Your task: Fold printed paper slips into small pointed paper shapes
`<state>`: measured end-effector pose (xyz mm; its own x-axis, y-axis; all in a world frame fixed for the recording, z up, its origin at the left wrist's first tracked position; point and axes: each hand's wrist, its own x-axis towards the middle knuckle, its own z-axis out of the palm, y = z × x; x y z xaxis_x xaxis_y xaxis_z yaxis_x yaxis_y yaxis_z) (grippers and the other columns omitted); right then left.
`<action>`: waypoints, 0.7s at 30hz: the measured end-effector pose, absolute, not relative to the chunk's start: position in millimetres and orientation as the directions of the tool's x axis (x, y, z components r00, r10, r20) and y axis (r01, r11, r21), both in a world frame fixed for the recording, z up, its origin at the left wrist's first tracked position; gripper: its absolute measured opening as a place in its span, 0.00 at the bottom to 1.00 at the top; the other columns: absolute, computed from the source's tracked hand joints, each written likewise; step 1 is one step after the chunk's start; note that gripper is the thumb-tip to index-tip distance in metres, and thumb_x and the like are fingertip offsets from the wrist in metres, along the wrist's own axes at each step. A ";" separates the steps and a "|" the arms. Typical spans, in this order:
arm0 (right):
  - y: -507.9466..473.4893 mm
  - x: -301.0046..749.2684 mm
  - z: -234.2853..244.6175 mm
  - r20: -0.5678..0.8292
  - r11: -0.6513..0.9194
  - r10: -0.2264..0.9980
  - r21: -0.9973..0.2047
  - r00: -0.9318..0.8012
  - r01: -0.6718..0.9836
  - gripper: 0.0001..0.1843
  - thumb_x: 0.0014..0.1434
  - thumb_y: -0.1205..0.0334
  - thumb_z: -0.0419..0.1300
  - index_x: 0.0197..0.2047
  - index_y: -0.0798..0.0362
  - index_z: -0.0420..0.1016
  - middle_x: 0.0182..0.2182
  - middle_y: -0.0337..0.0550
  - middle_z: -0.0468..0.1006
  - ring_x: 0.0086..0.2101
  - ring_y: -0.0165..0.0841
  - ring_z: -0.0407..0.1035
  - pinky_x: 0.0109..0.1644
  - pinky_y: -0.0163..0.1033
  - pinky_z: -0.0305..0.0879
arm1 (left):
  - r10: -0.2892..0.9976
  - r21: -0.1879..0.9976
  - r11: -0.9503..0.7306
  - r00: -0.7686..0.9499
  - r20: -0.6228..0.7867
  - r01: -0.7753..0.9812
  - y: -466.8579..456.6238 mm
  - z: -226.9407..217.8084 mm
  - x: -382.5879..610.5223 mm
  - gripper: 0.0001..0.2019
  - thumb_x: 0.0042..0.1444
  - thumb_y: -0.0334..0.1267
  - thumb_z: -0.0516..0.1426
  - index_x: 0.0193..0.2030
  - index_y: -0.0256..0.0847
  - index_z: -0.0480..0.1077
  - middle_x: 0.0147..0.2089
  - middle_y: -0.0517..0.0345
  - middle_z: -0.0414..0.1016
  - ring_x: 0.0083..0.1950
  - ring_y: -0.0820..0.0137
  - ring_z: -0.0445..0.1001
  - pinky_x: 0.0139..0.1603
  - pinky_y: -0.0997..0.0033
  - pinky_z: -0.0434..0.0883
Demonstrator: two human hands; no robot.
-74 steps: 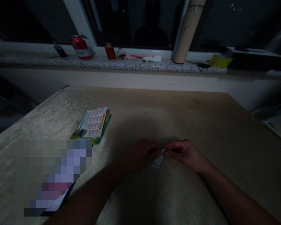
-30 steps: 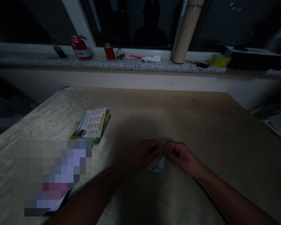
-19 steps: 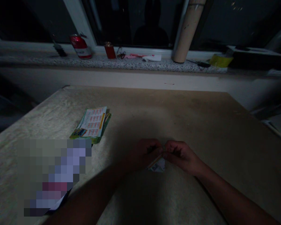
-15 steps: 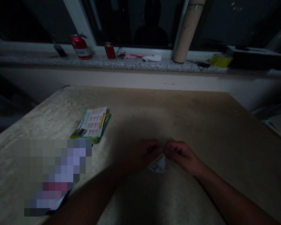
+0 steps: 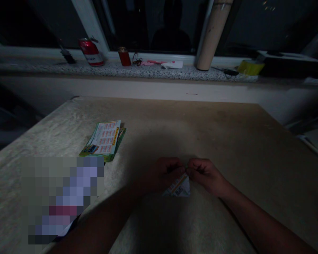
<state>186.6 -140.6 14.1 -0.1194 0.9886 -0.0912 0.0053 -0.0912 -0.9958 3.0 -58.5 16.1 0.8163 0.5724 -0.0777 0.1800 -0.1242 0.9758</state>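
A folded piece of printed paper [image 5: 182, 187], roughly triangular with an orange stripe and dark print, hangs below my fingertips over the middle of the table. My left hand [image 5: 168, 174] pinches its upper edge between thumb and fingers, and the palm side hides part of the paper. Close beside it, almost touching, my right hand [image 5: 205, 174] pinches the same top corner. Both hands are closed, thumbs pointing towards each other. The light is dim, so the fold at the fingertips is hard to make out.
On the left of the table [image 5: 228, 134] lies a stack of printed leaflets [image 5: 103, 139], with a pixelated object [image 5: 74, 190] nearer me. Along the windowsill [image 5: 108, 72] stand a red can [image 5: 91, 53], a red jar [image 5: 124, 57], a cardboard tube [image 5: 213, 35] and yellow tape [image 5: 250, 67].
The paper has turned slightly, showing more of its printed face and a wider lower edge. Both hands stay almost in place, still pinching it.
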 end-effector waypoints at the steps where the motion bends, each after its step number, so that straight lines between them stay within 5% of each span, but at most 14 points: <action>1: -140.4 186.9 13.8 -0.098 -0.099 0.988 -0.995 -0.122 0.000 0.25 0.59 0.42 0.62 0.24 0.52 0.62 0.19 0.30 0.55 0.21 0.24 0.46 0.24 0.33 0.42 | 0.571 0.977 -0.120 0.817 -0.078 0.178 -58.6 16.8 3.1 0.18 0.61 0.51 0.55 0.32 0.36 0.70 0.25 0.63 0.65 0.25 0.77 0.62 0.26 0.79 0.61; 21: -138.2 188.7 21.2 -0.024 -0.024 0.999 -1.000 0.040 0.001 0.21 0.58 0.44 0.65 0.27 0.54 0.72 0.18 0.32 0.61 0.19 0.24 0.50 0.21 0.33 0.45 | 0.589 0.996 0.034 0.803 -0.085 0.081 -51.5 12.4 -4.7 0.20 0.56 0.55 0.62 0.34 0.35 0.73 0.27 0.60 0.70 0.27 0.75 0.66 0.28 0.77 0.63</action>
<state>188.7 -138.2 21.2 0.0402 0.9989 -0.0236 0.0007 -0.0237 -0.9997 -4.7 -51.5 12.4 0.8034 0.5892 -0.0855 0.0813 0.0337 0.9961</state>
